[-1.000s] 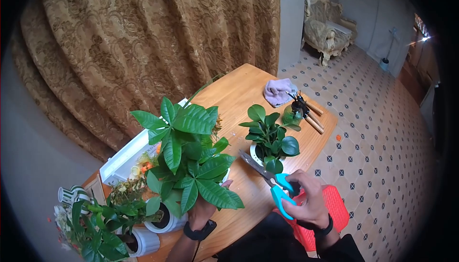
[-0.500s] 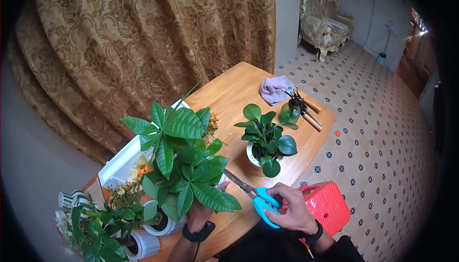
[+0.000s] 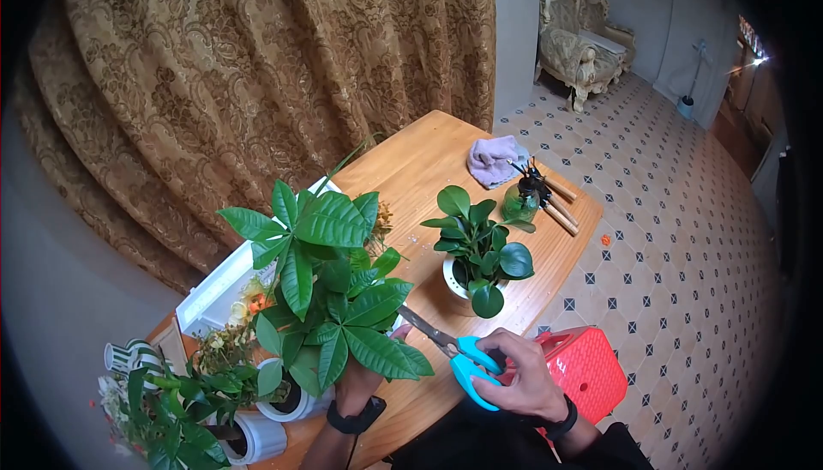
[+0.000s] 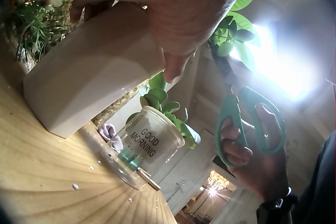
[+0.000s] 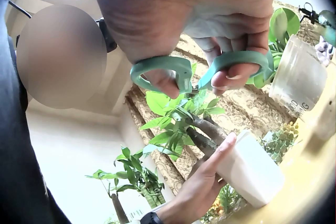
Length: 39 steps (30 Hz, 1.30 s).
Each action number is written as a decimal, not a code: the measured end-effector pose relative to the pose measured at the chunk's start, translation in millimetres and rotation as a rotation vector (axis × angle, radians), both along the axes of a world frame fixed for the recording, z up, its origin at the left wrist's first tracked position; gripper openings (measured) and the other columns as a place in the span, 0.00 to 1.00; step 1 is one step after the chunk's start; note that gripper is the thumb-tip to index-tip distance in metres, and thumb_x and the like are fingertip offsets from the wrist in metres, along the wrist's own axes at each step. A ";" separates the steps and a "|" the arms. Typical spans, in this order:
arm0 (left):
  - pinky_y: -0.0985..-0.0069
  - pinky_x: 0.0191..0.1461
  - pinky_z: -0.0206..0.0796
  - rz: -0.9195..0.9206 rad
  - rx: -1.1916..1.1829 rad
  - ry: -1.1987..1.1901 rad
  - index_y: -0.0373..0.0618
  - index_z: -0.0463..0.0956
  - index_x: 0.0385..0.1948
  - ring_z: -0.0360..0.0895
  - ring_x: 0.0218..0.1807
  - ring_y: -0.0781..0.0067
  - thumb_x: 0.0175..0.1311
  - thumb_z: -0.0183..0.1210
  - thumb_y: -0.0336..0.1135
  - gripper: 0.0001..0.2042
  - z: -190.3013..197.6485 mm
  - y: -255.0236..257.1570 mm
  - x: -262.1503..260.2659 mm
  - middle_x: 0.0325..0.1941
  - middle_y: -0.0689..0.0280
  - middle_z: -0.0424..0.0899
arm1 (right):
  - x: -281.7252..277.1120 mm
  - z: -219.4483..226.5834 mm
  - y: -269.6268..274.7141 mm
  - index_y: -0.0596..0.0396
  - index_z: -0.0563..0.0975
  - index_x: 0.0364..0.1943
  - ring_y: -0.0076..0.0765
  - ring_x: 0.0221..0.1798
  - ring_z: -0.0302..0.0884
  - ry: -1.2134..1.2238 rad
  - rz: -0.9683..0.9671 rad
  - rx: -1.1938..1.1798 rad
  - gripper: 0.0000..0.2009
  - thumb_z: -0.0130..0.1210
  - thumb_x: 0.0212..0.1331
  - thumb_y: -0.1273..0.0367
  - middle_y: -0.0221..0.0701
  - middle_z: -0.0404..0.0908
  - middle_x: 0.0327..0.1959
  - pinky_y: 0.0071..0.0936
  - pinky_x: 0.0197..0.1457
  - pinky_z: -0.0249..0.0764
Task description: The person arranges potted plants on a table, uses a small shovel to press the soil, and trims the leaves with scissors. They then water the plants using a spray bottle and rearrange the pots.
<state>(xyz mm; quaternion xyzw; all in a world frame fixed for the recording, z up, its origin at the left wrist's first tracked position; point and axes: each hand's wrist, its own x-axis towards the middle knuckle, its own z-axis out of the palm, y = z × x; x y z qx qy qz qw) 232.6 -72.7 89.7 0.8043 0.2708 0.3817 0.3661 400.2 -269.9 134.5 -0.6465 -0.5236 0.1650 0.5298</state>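
Note:
My left hand (image 3: 356, 388) grips the white pot (image 4: 94, 71) of a plant with broad green leaves (image 3: 343, 281); its thumb lies along the pot in the right wrist view. The leaves cover most of that pot from above. In my right hand (image 3: 525, 376) are scissors (image 3: 467, 369) with turquoise handles, fingers and thumb through the loops. Their dark blades point left, the tips overlapping the edge of the foliage in the head view. Beyond the scissors, a round-leaved plant (image 3: 487, 260) stands in a pot lettered "GOOD MORNING" (image 4: 149, 137).
Two more potted plants and flowers crowd the table's left end, beside a white tray (image 3: 210, 294). A lilac cloth (image 3: 495, 159), a green glass jar (image 3: 519, 204) and wooden-handled tools (image 3: 561, 217) lie toward the far right. A red stool (image 3: 591, 376) stands near the table.
My right hand has brought the scissors left, from beside the round-leaved plant to the edge of the broad-leaved one. In the last half second both hands have hardly moved.

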 end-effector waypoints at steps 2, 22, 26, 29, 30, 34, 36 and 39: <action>0.67 0.48 0.74 -0.024 -0.045 0.033 0.39 0.82 0.46 0.82 0.42 0.66 0.58 0.74 0.39 0.18 1.3 0.0 -4.4 0.43 0.61 0.86 | -1.2 0.4 1.4 0.63 0.79 0.44 0.38 0.31 0.83 -0.009 0.023 0.006 0.21 0.72 0.50 0.65 0.40 0.82 0.34 0.30 0.36 0.79; 0.65 0.45 0.78 0.029 0.126 0.149 0.37 0.82 0.45 0.86 0.42 0.61 0.55 0.76 0.41 0.21 14.0 -2.4 -2.0 0.42 0.58 0.87 | 22.2 6.9 18.9 0.63 0.74 0.52 0.22 0.33 0.74 0.787 0.185 0.005 0.13 0.58 0.68 0.70 0.29 0.78 0.39 0.22 0.38 0.74; 0.65 0.45 0.76 0.025 0.091 0.099 0.38 0.82 0.45 0.85 0.41 0.62 0.59 0.73 0.44 0.20 16.8 -5.3 0.3 0.42 0.58 0.88 | 26.3 16.9 39.7 0.60 0.74 0.51 0.19 0.31 0.72 0.870 0.299 -0.011 0.11 0.55 0.73 0.67 0.26 0.75 0.35 0.20 0.35 0.71; 0.65 0.47 0.74 0.007 0.045 0.070 0.39 0.83 0.46 0.84 0.41 0.64 0.63 0.70 0.46 0.20 23.0 -7.5 0.6 0.43 0.59 0.88 | 28.4 23.3 54.4 0.59 0.75 0.49 0.19 0.31 0.72 0.876 0.326 -0.021 0.11 0.54 0.74 0.65 0.24 0.75 0.34 0.20 0.35 0.71; 0.65 0.47 0.74 0.002 0.036 0.074 0.39 0.83 0.47 0.84 0.42 0.64 0.63 0.70 0.46 0.20 24.7 -8.0 1.0 0.43 0.59 0.88 | 28.8 26.3 58.6 0.58 0.75 0.48 0.18 0.30 0.71 0.874 0.322 -0.026 0.12 0.54 0.74 0.63 0.24 0.74 0.33 0.19 0.35 0.70; 0.65 0.48 0.74 -0.008 0.017 0.054 0.39 0.82 0.47 0.83 0.42 0.65 0.64 0.70 0.45 0.19 24.3 -8.7 0.7 0.43 0.59 0.88 | 30.0 34.5 71.0 0.58 0.75 0.47 0.18 0.29 0.71 0.840 0.300 0.012 0.12 0.53 0.75 0.62 0.23 0.74 0.32 0.19 0.35 0.70; 0.66 0.48 0.74 -0.003 0.063 0.059 0.39 0.82 0.48 0.83 0.42 0.66 0.64 0.70 0.45 0.19 19.3 -6.8 0.2 0.43 0.60 0.88 | 32.7 36.2 76.8 0.58 0.75 0.48 0.17 0.28 0.70 0.813 0.284 0.086 0.12 0.53 0.75 0.62 0.23 0.74 0.32 0.19 0.34 0.70; 0.65 0.47 0.77 -0.005 0.071 0.080 0.36 0.81 0.45 0.85 0.43 0.60 0.57 0.74 0.38 0.20 22.1 -6.6 0.5 0.43 0.57 0.87 | 35.0 45.8 81.0 0.58 0.74 0.49 0.17 0.28 0.70 0.761 0.294 0.024 0.12 0.54 0.75 0.62 0.24 0.75 0.34 0.19 0.33 0.69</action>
